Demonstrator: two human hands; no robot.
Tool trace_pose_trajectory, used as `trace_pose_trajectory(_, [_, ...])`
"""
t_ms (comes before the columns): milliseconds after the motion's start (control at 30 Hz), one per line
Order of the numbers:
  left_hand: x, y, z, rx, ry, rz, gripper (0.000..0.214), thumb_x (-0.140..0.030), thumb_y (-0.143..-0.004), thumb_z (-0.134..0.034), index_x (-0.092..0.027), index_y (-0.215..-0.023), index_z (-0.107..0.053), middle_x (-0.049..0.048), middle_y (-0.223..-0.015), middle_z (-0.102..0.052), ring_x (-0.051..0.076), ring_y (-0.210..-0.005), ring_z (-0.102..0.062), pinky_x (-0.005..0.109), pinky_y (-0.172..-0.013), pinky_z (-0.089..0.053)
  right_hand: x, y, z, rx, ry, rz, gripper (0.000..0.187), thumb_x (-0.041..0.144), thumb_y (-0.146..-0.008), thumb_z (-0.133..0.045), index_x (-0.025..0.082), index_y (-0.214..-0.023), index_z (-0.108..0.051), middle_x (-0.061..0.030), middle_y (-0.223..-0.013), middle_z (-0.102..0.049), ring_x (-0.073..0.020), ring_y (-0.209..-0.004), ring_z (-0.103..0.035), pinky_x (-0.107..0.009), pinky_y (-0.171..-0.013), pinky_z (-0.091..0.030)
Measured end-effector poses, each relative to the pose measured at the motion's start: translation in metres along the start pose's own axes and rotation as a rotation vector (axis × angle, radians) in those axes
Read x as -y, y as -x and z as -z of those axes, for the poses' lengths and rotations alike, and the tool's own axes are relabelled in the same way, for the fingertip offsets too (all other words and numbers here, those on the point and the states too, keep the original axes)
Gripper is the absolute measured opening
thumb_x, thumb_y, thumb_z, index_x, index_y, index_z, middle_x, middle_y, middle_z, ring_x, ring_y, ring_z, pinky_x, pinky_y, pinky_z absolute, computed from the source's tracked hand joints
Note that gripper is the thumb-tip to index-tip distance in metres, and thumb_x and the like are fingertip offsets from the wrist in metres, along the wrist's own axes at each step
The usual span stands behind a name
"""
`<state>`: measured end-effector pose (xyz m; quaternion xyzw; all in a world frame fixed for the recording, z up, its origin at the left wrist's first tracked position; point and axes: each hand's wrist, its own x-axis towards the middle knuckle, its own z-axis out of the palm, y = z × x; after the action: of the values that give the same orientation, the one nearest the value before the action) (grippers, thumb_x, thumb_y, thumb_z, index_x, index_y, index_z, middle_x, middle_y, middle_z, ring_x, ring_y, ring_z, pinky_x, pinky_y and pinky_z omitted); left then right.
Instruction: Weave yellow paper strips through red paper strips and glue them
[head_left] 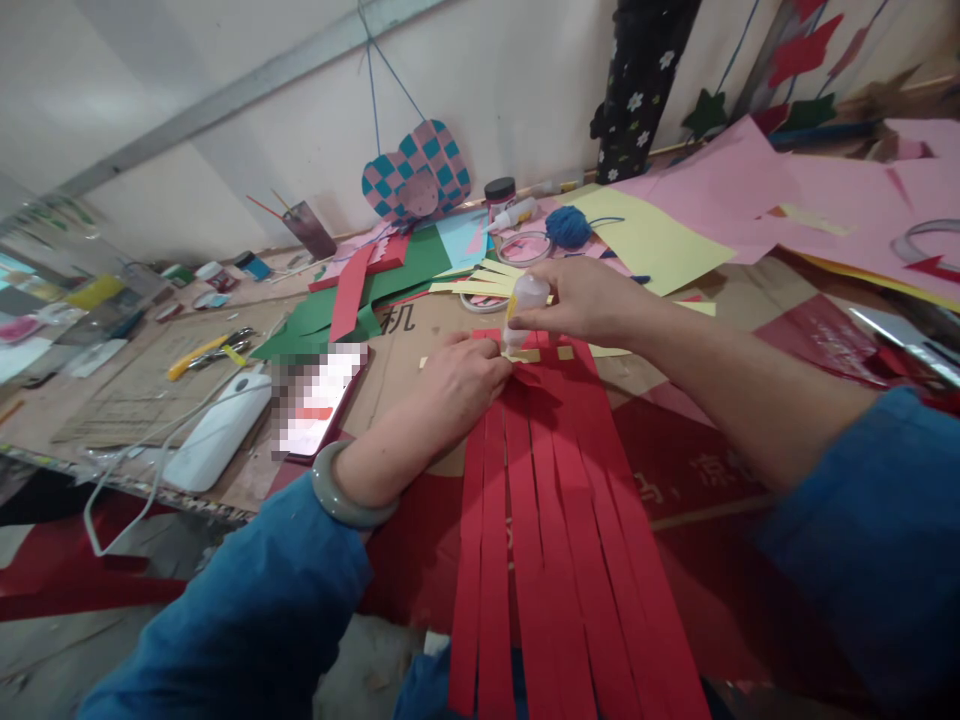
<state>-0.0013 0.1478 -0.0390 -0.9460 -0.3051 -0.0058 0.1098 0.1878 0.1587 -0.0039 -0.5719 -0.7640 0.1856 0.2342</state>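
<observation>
In my right hand (559, 300) is a clear glue bottle (529, 296), tipped with its nozzle down at the upper end of a red paper sheet (577, 500) cut into long strips. A pale yellow paper strip (527, 356) crosses that end, passing over some red strips. My left hand (469, 385) rests at the left of the nozzle, its fingers closed together at the paper; what they pinch is hidden. The red strips run down toward me and over the table's near edge.
A phone (321, 400), a white power bank (219, 430) with a cable, and yellow-handled pliers (206, 355) lie to the left. Behind are green paper (405, 270), blue yarn (568, 227) and a hanging woven heart (416, 172). Pink sheets (697, 200) cover the back right.
</observation>
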Motion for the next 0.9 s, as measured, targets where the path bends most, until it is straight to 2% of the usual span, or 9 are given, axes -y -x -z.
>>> trace_pose_trajectory(300, [0.0004, 0.0, -0.0021, -0.003, 0.018, 0.003, 0.022, -0.014, -0.095, -0.05, -0.017, -0.096, -0.072, 0.007, -0.092, -0.073, 0.019, -0.082, -0.065, 0.036, -0.084, -0.047, -0.0041, 0.0002, 0.0017, 0.072, -0.121, -0.006, 0.013, 0.026, -0.075, -0.07, 0.018, -0.079, -0.061, -0.0011, -0.077, -0.064, -0.0154, -0.073, -0.056, -0.028, -0.064, -0.038])
trace_pose_trajectory(467, [0.0011, -0.0009, -0.002, -0.008, 0.023, -0.001, 0.021, -0.014, -0.094, -0.051, -0.016, -0.092, -0.071, 0.0076, -0.093, -0.072, 0.02, -0.083, -0.066, 0.037, -0.084, -0.047, -0.0002, 0.0025, 0.0063, 0.049, -0.024, -0.042, 0.012, 0.025, -0.075, -0.07, 0.018, -0.076, -0.06, 0.0001, -0.071, -0.062, -0.0145, -0.068, -0.054, -0.028, -0.061, -0.036])
trace_pose_trajectory(700, [0.002, 0.001, -0.004, -0.067, -0.012, -0.038, 0.023, -0.015, -0.095, -0.05, -0.017, -0.086, -0.071, 0.0057, -0.083, -0.07, 0.018, -0.075, -0.063, 0.035, -0.08, -0.046, 0.0016, 0.0033, 0.0063, 0.044, -0.017, -0.035, 0.009, 0.024, -0.076, -0.069, 0.017, -0.078, -0.064, -0.0004, -0.069, -0.063, -0.0142, -0.067, -0.056, -0.027, -0.06, -0.036])
trace_pose_trajectory(900, [0.0019, 0.0004, -0.0038, -0.038, -0.023, -0.027, 0.022, -0.016, -0.094, -0.052, -0.017, -0.087, -0.072, 0.0059, -0.081, -0.07, 0.017, -0.072, -0.062, 0.035, -0.078, -0.046, 0.0032, 0.0027, 0.0044, 0.026, 0.029, -0.028, 0.01, 0.024, -0.074, -0.069, 0.016, -0.077, -0.064, 0.0001, -0.07, -0.063, -0.0142, -0.067, -0.055, -0.027, -0.061, -0.036])
